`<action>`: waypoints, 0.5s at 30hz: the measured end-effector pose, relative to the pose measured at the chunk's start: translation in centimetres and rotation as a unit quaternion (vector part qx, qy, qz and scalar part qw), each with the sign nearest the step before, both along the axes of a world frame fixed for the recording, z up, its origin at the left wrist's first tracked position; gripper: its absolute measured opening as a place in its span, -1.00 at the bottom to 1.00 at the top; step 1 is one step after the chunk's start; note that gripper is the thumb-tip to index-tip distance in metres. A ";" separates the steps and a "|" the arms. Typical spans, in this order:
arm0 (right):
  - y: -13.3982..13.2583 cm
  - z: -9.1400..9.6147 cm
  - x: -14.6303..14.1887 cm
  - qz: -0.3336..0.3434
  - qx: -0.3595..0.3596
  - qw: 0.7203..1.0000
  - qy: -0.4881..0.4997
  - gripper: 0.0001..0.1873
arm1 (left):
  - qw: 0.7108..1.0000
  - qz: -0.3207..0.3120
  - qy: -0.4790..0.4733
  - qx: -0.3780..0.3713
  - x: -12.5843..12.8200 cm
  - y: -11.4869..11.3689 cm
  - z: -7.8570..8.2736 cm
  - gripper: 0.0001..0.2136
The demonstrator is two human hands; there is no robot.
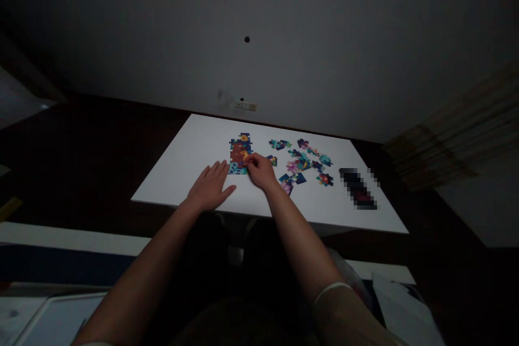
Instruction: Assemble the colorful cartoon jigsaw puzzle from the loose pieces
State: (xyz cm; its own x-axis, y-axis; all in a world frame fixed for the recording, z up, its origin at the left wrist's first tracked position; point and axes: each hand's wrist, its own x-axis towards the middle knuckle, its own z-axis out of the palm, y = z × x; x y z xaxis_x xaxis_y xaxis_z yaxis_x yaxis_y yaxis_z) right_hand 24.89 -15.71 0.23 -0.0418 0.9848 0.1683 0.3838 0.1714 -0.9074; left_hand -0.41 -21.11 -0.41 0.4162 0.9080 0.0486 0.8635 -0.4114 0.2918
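Note:
A partly joined jigsaw puzzle (pixel 237 152) lies on the white table, with brown, dark blue and teal patches. My left hand (pixel 208 186) rests flat on the tabletop, fingers stretched out and their tips by the puzzle's lower left edge. At the puzzle's lower right side, the fingers of my right hand (pixel 260 170) are pinched together on a puzzle piece, which they mostly hide. Just beyond that hand is a loose piece (pixel 273 160). Several more loose puzzle pieces (pixel 300 160) are scattered to the right, some overlapping or touching.
The white table (pixel 170 173) stands close to a grey wall with a socket strip (pixel 245 105). A blurred-out dark object (pixel 359 189) lies near the table's right end. Striped curtain fabric (pixel 438 140) hangs at the right. Below, a white sheet-like thing (pixel 405 308) is beside me.

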 end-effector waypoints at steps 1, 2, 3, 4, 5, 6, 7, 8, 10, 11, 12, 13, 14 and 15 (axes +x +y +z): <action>0.0 0.0 0.0 -0.002 0.000 1.000 -0.013 -0.85 | 1.000 -0.001 0.007 -0.002 0.0 0.0 -0.1 -0.18; 0.0 0.1 0.0 -0.003 0.000 1.000 -0.026 -0.84 | 1.000 -0.003 0.011 -0.003 0.1 0.1 -0.1 -0.17; 0.0 0.1 0.0 -0.003 0.002 0.999 -0.040 -0.83 | 1.000 -0.006 0.013 -0.003 0.1 0.2 -0.1 -0.17; 0.0 0.2 0.0 -0.002 0.007 0.998 -0.056 -0.81 | 1.000 -0.008 0.014 -0.004 0.1 0.3 0.0 -0.17; 0.0 0.4 -0.1 0.002 0.017 0.997 -0.072 -0.77 | 1.000 -0.008 0.014 -0.005 0.2 0.3 0.1 -0.18; -0.1 0.5 -0.2 0.011 0.032 0.995 -0.091 -0.73 | 1.000 -0.008 0.013 -0.005 0.2 0.3 0.2 -0.18; -0.2 0.8 -0.3 0.025 0.050 0.992 -0.113 -0.68 | 1.000 -0.008 0.011 -0.006 0.3 0.3 0.4 -0.19; -0.3 1.0 -0.5 0.043 0.068 0.987 -0.137 -0.63 | 1.000 -0.007 0.009 -0.005 0.3 0.3 0.5 -0.19; -0.7 1.4 -0.9 0.086 0.094 0.973 -0.194 -0.55 | 1.000 -0.005 0.008 -0.004 0.4 0.2 0.7 -0.19; -0.9 1.6 -1.1 0.106 0.097 0.964 -0.225 -0.52 | 1.000 -0.005 0.010 -0.006 0.5 0.2 0.8 -0.19; -1.1 1.7 -1.3 0.122 0.093 0.954 -0.256 -0.48 | 1.000 -0.004 0.013 -0.008 0.5 0.1 0.9 -0.19; -1.4 1.7 -1.5 0.134 0.084 0.945 -0.285 -0.43 | 1.000 -0.003 0.015 -0.010 0.6 0.1 0.9 -0.19; -1.7 1.7 -1.6 0.142 0.071 0.937 -0.310 -0.37 | 1.000 -0.001 0.017 -0.012 0.6 0.0 1.0 -0.19; -2.0 1.6 -1.8 0.147 0.058 0.931 -0.328 -0.30 | 1.000 0.001 0.017 -0.013 0.6 -0.1 1.0 -0.18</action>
State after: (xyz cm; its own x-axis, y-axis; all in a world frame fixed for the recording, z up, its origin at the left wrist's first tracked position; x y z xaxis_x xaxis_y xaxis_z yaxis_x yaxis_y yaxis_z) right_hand 23.13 -17.71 1.88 -0.4386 0.8913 0.1152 0.7704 0.4389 -0.4625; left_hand 0.23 -21.21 0.58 0.4159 0.9093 0.0112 0.8738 -0.4030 0.2722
